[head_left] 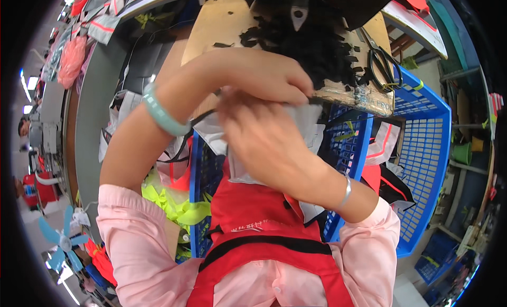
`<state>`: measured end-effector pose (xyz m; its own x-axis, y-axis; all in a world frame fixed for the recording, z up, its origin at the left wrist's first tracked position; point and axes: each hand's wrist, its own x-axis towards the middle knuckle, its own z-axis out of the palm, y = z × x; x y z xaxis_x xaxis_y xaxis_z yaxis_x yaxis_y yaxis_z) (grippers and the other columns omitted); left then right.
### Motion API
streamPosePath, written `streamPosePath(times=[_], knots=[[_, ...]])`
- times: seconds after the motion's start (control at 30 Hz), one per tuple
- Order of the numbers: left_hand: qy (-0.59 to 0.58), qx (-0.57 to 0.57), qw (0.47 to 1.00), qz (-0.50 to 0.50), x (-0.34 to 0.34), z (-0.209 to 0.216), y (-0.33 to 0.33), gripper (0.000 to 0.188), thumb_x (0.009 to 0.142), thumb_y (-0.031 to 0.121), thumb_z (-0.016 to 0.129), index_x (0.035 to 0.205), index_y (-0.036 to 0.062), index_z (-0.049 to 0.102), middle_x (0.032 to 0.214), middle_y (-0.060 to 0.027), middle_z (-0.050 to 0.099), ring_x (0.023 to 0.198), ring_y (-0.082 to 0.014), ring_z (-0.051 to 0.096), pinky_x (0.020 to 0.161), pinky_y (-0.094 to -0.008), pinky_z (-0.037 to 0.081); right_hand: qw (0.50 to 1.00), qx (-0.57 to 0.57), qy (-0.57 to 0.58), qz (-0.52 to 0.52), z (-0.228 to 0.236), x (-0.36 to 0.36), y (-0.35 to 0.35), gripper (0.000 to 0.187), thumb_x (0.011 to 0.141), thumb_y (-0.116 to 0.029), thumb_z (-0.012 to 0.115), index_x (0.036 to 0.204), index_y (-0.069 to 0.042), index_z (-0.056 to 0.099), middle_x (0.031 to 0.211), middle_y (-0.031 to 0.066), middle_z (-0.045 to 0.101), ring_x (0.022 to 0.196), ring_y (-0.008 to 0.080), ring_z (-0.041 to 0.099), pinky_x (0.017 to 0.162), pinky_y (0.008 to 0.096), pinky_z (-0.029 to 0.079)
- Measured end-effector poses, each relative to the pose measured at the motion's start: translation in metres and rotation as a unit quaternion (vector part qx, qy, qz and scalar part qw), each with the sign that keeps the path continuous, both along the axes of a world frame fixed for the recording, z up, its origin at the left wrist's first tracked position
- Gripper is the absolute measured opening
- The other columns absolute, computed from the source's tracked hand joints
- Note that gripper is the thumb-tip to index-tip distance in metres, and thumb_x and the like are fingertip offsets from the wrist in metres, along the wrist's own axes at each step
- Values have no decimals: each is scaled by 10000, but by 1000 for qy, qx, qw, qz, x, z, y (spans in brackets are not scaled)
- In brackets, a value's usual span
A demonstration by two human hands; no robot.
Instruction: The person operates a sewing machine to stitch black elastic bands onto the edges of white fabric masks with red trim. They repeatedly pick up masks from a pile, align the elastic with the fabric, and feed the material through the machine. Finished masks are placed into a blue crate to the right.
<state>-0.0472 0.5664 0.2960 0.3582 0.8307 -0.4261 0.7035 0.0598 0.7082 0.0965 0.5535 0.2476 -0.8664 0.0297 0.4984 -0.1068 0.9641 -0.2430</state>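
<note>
Head view: right hand (269,135), blurred at centre, has fingers bent over pale grey cloth (307,117); left hand (272,74), just beyond toward twelve o'clock, has fingers curled nearly closed. Neither grip can be told. Farther, bench (211,32) bears black scraps (317,53) at one o'clock, scissors (376,49) at two.

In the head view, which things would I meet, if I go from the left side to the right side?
Blue fan, pale green bracelet, light grey fabric by the right hand, silver bracelet, black-handled scissors, green container.
</note>
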Motion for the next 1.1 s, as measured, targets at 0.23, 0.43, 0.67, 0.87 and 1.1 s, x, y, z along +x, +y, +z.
streamPosePath(times=[0.23, 0.43, 0.67, 0.87, 1.1], knots=[[-191, 12, 947, 259, 15, -31, -64, 345, 938, 314, 489, 1033, 13, 631, 930, -78, 650, 874, -163, 604, 804, -303, 470, 971, -118, -205, -24, -22, 19, 0, 197, 793, -192, 597, 818, 2, 621, 782, 165, 637, 736, 320, 641, 654, 404, 481], [78, 267, 896, 346, 65, -83, -191, 272, 822, 301, 655, 953, 63, 644, 853, -125, 636, 787, -295, 618, 696, -386, 480, 910, -384, -157, -4, -18, 64, 6, 101, 760, -103, 644, 808, -20, 613, 692, 116, 603, 583, 230, 591, 535, 315, 438], [50, 423, 782, 455, 116, -71, -200, 169, 770, 220, 691, 823, 81, 612, 701, -57, 587, 620, -244, 590, 532, -348, 457, 872, -445, -201, 18, -15, 84, 12, 140, 772, -101, 652, 756, -10, 548, 653, 28, 502, 579, 110, 426, 535, 250, 326], [38, 450, 810, 375, 112, 5, -174, 146, 736, 140, 691, 854, 73, 638, 714, -50, 609, 608, -237, 604, 528, -319, 479, 866, -498, -6, 33, -3, 118, 29, 319, 816, -295, 680, 848, -7, 548, 726, 57, 520, 653, 143, 444, 588, 275, 327], [-48, 375, 851, 366, 37, 9, -104, 209, 725, 119, 752, 860, -19, 670, 777, -91, 666, 655, -147, 612, 631, -264, 475, 880, -465, -17, -96, 42, 74, 70, 196, 789, -148, 646, 906, 8, 621, 749, 1, 573, 683, 66, 486, 610, 215, 391]])
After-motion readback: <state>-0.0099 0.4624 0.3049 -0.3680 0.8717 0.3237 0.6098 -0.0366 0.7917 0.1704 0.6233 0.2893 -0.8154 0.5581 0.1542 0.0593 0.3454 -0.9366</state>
